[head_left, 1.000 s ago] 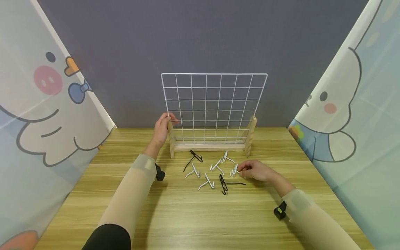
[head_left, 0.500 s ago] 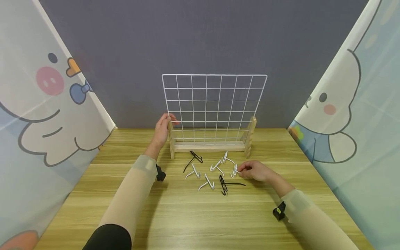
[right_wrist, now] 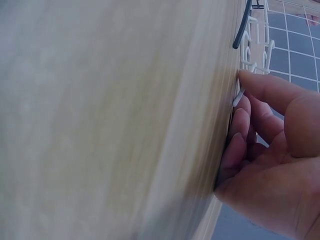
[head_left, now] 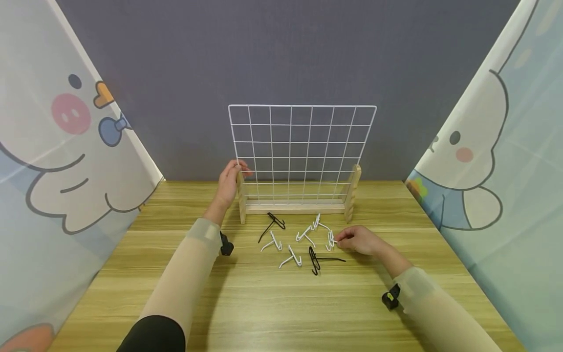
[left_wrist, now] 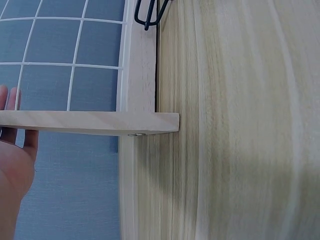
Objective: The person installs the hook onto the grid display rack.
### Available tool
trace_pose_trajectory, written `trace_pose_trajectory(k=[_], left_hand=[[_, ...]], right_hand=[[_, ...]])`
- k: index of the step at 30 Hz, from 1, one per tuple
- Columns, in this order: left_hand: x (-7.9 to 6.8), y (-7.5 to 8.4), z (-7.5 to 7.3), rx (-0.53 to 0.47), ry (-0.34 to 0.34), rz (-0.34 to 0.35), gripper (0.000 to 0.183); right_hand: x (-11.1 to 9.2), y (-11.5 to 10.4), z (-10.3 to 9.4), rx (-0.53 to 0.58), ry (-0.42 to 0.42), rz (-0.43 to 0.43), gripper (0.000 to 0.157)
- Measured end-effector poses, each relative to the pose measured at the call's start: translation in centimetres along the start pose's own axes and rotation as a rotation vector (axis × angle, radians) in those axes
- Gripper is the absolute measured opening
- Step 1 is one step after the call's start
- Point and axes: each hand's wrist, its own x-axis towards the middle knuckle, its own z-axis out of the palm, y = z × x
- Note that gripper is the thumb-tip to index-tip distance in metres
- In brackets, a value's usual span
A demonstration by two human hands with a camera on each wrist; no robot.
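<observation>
A white wire grid panel (head_left: pixel 302 105) stands upright in a wooden stand at the back of the table. My left hand (head_left: pixel 227 185) grips the stand's left wooden post (head_left: pixel 241 198), its fingers reaching behind the wire; in the left wrist view the fingertips show past the post (left_wrist: pixel 90 120). To the right, low over the table, my right hand (head_left: pixel 360 240) pinches the arm of a white grid hook (head_left: pixel 331 239) between thumb and fingers. The arm's end (right_wrist: pixel 238 98) pokes out under the thumb in the right wrist view.
Several other white hooks (head_left: pixel 304 232) lie before the stand. One black hook (head_left: pixel 274 221) lies near the stand's base, another (head_left: pixel 314 259) nearer the front. A grey panel (head_left: pixel 303 49) rises behind, with printed cloths (head_left: pixel 475 161) at both sides.
The white hook in my right hand has turned slightly and shifted a little. My left hand keeps its grip on the post.
</observation>
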Motion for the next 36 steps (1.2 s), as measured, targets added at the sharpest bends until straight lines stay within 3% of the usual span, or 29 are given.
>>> trace_pose_trajectory(k=[16, 23, 36], left_hand=[[-0.02, 0.03, 0.18, 0.005, -0.005, -0.013, 0.042], [-0.11, 0.12, 0.15, 0.003, -0.012, -0.016, 0.035], [0.02, 0.07, 0.28, 0.000, -0.004, -0.010, 0.040]], right_hand=[[0.11, -0.02, 0.07, -0.037, 0.039, 0.013, 0.015], [0.00, 0.03, 0.15, -0.044, 0.045, -0.018, 0.013], [-0.19, -0.16, 0.47, -0.070, 0.060, -0.071, 0.009]])
